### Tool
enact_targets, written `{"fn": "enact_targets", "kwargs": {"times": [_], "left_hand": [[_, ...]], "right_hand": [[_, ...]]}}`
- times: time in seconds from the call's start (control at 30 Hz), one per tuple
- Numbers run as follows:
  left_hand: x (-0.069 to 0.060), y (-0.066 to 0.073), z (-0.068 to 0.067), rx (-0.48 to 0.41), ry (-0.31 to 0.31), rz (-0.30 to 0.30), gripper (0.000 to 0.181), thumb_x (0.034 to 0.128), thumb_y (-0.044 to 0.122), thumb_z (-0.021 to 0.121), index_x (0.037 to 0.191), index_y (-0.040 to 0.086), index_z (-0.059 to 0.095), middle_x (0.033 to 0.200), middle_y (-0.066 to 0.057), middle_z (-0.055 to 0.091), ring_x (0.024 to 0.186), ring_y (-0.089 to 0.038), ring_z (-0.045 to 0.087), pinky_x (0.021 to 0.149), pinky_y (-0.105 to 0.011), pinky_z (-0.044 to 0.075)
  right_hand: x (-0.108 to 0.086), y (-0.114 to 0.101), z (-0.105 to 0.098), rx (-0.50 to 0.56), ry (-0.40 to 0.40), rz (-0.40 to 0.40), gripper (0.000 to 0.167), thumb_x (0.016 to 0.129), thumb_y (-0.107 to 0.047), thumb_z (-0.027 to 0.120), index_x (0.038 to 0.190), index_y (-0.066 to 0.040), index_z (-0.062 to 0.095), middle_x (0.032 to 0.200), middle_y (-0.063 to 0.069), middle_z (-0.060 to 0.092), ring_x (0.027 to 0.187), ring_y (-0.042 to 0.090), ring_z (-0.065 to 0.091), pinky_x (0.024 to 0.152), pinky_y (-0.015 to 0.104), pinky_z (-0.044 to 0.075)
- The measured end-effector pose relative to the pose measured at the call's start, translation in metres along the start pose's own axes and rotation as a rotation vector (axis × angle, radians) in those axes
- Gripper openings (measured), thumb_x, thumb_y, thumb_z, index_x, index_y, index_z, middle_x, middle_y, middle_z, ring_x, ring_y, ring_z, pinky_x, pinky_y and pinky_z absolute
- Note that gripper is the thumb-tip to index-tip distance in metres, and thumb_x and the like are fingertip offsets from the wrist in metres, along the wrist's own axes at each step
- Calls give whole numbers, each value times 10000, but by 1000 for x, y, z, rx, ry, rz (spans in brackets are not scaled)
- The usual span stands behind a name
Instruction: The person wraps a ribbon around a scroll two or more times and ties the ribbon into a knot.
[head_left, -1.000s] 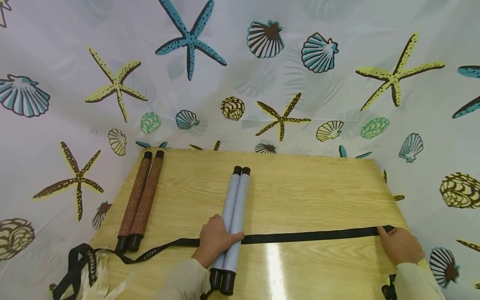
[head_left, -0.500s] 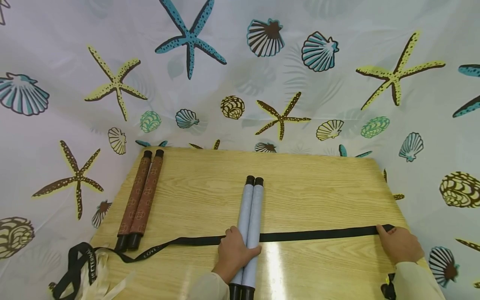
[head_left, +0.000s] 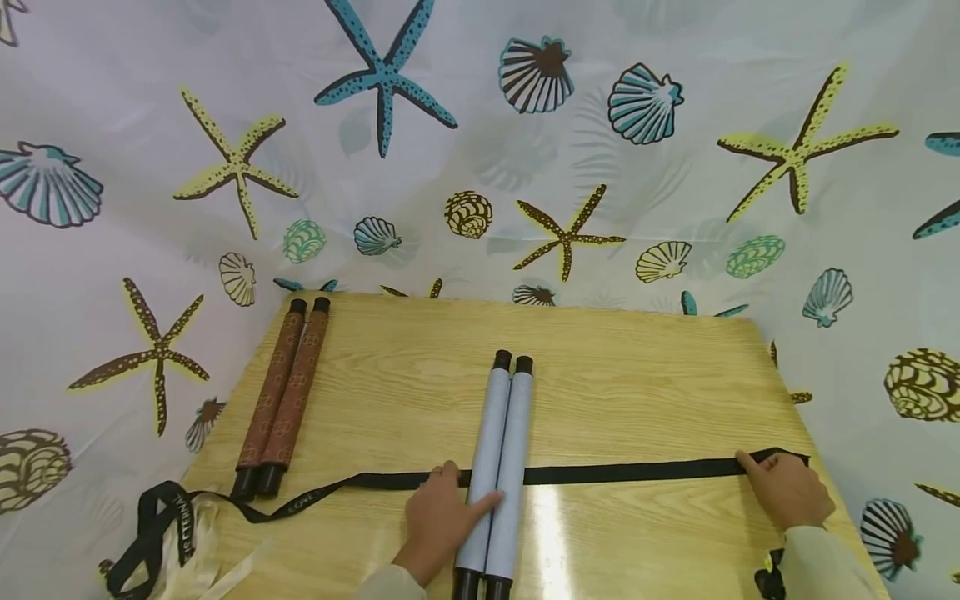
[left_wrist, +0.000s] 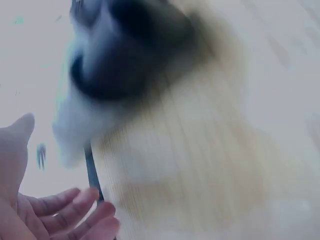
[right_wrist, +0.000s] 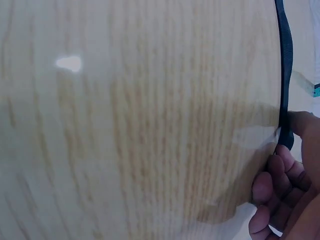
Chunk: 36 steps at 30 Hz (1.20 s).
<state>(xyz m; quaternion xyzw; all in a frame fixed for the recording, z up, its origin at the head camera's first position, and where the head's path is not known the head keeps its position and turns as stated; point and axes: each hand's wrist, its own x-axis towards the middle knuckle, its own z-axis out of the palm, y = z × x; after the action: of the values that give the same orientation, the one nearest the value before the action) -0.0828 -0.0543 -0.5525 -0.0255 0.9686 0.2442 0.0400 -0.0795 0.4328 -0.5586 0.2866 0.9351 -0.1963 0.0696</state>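
Left hand (head_left: 441,517): fingers slack and loosely extended, not clenched; thumb reaches over the grey-blue rolls. Contact with them cannot be told; left wrist view blurred.
Right hand (head_left: 787,487): thumb and fingertips pinch the black ribbon near its right end.
Grey-blue rolls (head_left: 514,433): parallel pair with black end caps, immediately right of left hand; far ends well beyond it, near ends running toward the person. They lie across the ribbon, an obstacle between the hands.
Black ribbon (head_left: 637,472): nearly straight from right hand leftward, beneath the rolls and left fingers, then twisting; lettering on its left part.
Room: broad stretch of tabletop (head_left: 637,383) from the rolls to right hand, crossed by the ribbon; more wood beyond both hands.
Edges: right edge just beside right hand; far edge well beyond both.
Black-and-yellow item: small, beside right sleeve, nearer the person than right hand; identity unclear.
Brown rolls (head_left: 295,404): capped pair, left of and beyond left hand, well apart; block the left edge.
Cream strips (head_left: 197,558): far left of left hand, heaped with ribbon loops.
Cloth (head_left: 675,183): starfish-and-shell print, past left, right and far edges.
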Motion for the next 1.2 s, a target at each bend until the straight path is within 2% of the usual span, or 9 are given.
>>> {"fn": "enact_targets", "kwargs": {"times": [0.17, 0.3, 0.43, 0.57, 0.7, 0.8, 0.93, 1.03, 1.2], "left_hand": [[3, -76, -49, 20, -95, -244, 713, 966, 700, 408, 714, 97, 692, 625, -46, 643, 520, -191, 563, 456, -324, 396], [7, -135, -78, -64, -200, -412, 866, 1000, 700, 220, 583, 118, 707, 494, -12, 622, 455, -183, 589, 447, -337, 430], [13, -166, -89, -140, -206, -474, 821, 1012, 653, 277, 524, 133, 683, 436, 30, 592, 429, -144, 590, 453, -332, 446], [18, -172, -89, -158, -174, -491, 641, 995, 503, 451, 502, 153, 663, 438, 34, 583, 438, -167, 567, 441, -327, 438], [21, -174, -86, -198, -104, -502, 494, 949, 373, 531, 530, 156, 675, 468, 23, 604, 470, -192, 576, 464, -342, 453], [22, -174, -82, -239, 28, -508, 394, 926, 323, 577, 617, 119, 713, 501, 12, 635, 489, -186, 593, 498, -340, 458], [27, -167, -76, -341, 256, -497, 285, 915, 274, 603, 880, 25, 737, 585, -22, 702, 508, -106, 604, 570, -325, 449], [35, -154, -75, -518, 366, -464, 289, 947, 249, 595, 1038, -14, 672, 683, -54, 735, 519, -61, 632, 566, -297, 491], [57, -132, -83, -898, 414, -390, 234, 1004, 265, 578, 990, 36, 528, 737, 90, 703, 619, -19, 691, 517, -268, 561]], "right_hand": [[-4, -2, -2, 24, -9, 1, 670, 921, -698, 515, 471, -209, 427, 433, -59, 328, 406, 100, 274, 441, 248, 208], [-7, -11, -7, 13, -56, -14, 633, 909, -669, 568, 483, -204, 509, 444, -55, 372, 429, 118, 325, 461, 276, 248], [-7, -19, -6, 36, -76, -87, 501, 969, -415, 610, 526, -184, 565, 452, -61, 396, 434, 121, 367, 440, 256, 283], [-4, -23, -4, 76, -85, -96, 449, 993, -317, 571, 571, -175, 513, 478, -58, 394, 442, 126, 383, 436, 249, 289], [-2, -23, -5, 87, -92, -40, 366, 1007, -320, 538, 730, -92, 609, 562, -10, 508, 503, 167, 468, 471, 296, 352], [-2, -21, -8, 94, -80, -20, 349, 1020, -326, 524, 903, -23, 652, 679, 46, 612, 564, 194, 528, 501, 338, 394], [-1, -21, -14, 109, -58, -27, 365, 1037, -331, 497, 965, 2, 628, 788, 103, 667, 606, 209, 555, 520, 351, 396], [0, -22, -18, 108, -43, -33, 361, 1048, -336, 471, 942, -17, 602, 805, 112, 666, 618, 211, 550, 527, 345, 384], [0, -25, -22, 127, 5, -38, 393, 1057, -351, 431, 990, 6, 580, 794, 159, 659, 601, 218, 555, 504, 340, 390]]}}
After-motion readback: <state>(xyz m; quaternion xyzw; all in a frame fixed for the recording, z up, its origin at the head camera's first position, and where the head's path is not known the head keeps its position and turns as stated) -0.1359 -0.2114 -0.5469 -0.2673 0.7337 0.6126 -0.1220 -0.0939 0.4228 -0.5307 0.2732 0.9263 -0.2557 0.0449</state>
